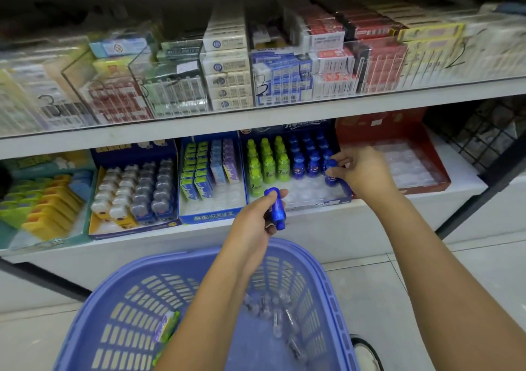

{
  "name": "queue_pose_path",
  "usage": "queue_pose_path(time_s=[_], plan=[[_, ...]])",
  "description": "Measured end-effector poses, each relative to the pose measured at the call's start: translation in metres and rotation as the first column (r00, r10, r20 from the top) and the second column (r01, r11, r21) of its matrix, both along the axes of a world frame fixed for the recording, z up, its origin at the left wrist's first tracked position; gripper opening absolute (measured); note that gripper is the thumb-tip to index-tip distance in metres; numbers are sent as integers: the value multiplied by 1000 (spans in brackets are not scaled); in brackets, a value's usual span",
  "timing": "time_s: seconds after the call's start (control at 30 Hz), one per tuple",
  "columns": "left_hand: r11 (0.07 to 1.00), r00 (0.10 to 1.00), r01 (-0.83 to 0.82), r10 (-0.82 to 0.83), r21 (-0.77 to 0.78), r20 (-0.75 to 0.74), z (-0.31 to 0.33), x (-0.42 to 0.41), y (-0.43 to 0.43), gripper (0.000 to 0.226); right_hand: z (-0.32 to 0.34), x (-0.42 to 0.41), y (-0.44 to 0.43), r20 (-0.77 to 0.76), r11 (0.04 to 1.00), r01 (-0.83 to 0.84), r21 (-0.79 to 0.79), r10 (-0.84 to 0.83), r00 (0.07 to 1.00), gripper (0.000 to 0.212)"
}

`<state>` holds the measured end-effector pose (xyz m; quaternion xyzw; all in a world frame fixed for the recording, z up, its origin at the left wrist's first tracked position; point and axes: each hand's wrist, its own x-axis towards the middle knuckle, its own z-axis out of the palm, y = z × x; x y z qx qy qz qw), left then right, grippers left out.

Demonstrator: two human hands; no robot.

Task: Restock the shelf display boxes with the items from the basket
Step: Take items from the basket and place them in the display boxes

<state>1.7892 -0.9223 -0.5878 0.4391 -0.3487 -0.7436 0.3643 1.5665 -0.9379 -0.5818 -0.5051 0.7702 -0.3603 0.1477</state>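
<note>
head view: my left hand hangs just near of the lower shelf, fingers curled round a blue bottle with its cap pointing back toward me; my palm hides part of its side. farther right, my right hand reaches into the blue display box, thumb and fingertips pinching a second blue bottle that stands upright at the near right end of the blue rows. my fingers cover much of its right side. green bottles fill the box's left half. the basket sits below me, its near rim cut off by the frame. my left forearm hides part of its floor, where small clear pieces, too blurred to name, lie beside a green and purple pack. the cartons on the upper shelf are smeared, their print unreadable.
</note>
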Motion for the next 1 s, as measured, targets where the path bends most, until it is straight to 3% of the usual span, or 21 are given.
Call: queue_pose_path(time_s=[0.17,0.27,0.33,0.4,0.47,0.53,0.63,0.83,0.9,0.93,0.97,1.0], plan=[[993,977,-29,52,113,-206,15,7,3,14,12,7,3,-25,996,15,85,-13,1000,31],[983,956,-43,93,179,-280,17,10,4,10,18,21,18,-47,996,35,-80,-39,998,35],[968,931,-83,159,236,-327,19,9,4,13,27,36,30,175,987,-96,-132,119,977,25],[954,907,-104,207,282,-366,19,5,3,15,36,54,44,460,924,-351,-152,380,802,26],[956,914,-71,176,284,-365,22,2,4,19,40,66,51,521,858,-481,-179,497,694,33],[963,940,-20,110,270,-322,25,-2,4,27,42,74,52,460,854,-465,-233,518,721,30],[965,964,45,26,259,-263,28,-7,1,37,44,75,47,485,890,-318,-327,447,752,23],[974,972,75,-24,213,-233,26,-21,-3,39,45,62,42,460,910,-259,-325,391,797,17],[998,996,43,-39,47,-76,23,-28,-4,38,45,54,37,381,922,-224,-315,339,861,16],[991,993,58,-44,-124,114,18,-30,-4,36,44,47,33,309,935,-197,-297,289,906,16],[930,929,141,-7,-338,369,13,-30,-4,31,43,40,30,229,946,-175,-272,240,943,16],[795,791,309,91,-523,605,6,-28,-4,30,43,33,26,148,956,-164,-244,204,968,16]])
